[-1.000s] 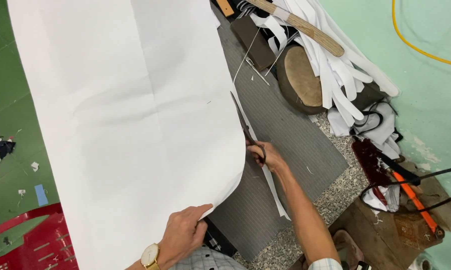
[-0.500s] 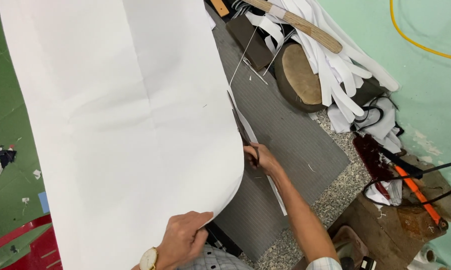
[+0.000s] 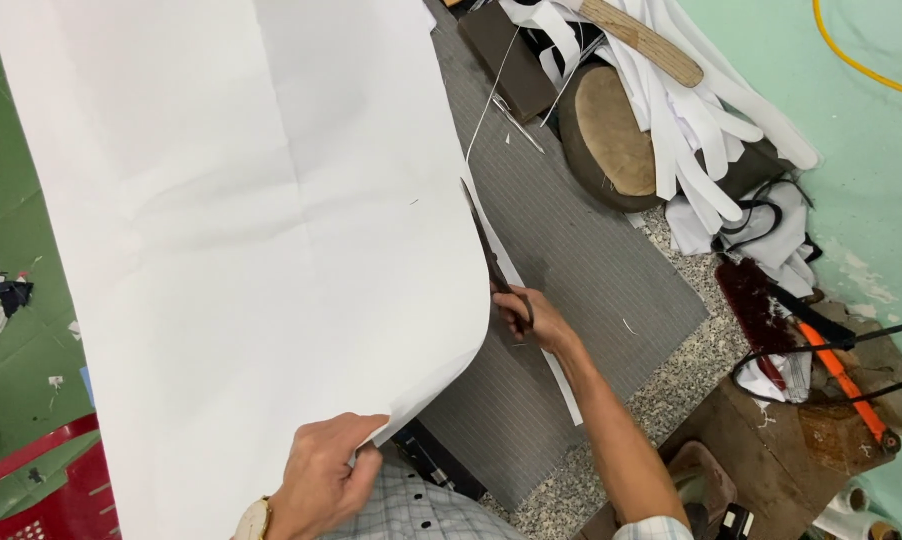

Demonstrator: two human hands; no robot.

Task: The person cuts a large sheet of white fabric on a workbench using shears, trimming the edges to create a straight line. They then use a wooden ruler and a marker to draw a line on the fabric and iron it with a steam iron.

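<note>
Head camera, looking down: a person works a large white paper sheet (image 3: 241,250) with both bare hands. The left hand (image 3: 323,478), a watch (image 3: 255,520) at its wrist, is clenched on the sheet's lower right corner, pinching the edge between thumb and fingers and holding it up toward the camera. The right hand (image 3: 531,318) is closed through the handles of a pair of dark scissors (image 3: 489,262), whose blades lie along the sheet's right edge and point away from the person. Just beside the blades a narrow white paper strip (image 3: 543,358) runs down from the edge, passes under the right hand and lies on a grey ribbed mat (image 3: 591,260). The sheet covers most of the view's left and centre, creased by fold lines and curving over the mat's near left side. Beyond the mat sits a round wooden block (image 3: 611,140), partly draped with loose white paper strips (image 3: 711,120), and a wooden handle (image 3: 643,40) rests across them. To the right, on speckled flooring (image 3: 691,360), lie an orange-handled tool (image 3: 839,375) and black cables (image 3: 831,350). At lower left a red plastic crate (image 3: 51,500) stands on green flooring (image 3: 11,200) dotted with small scraps.
</note>
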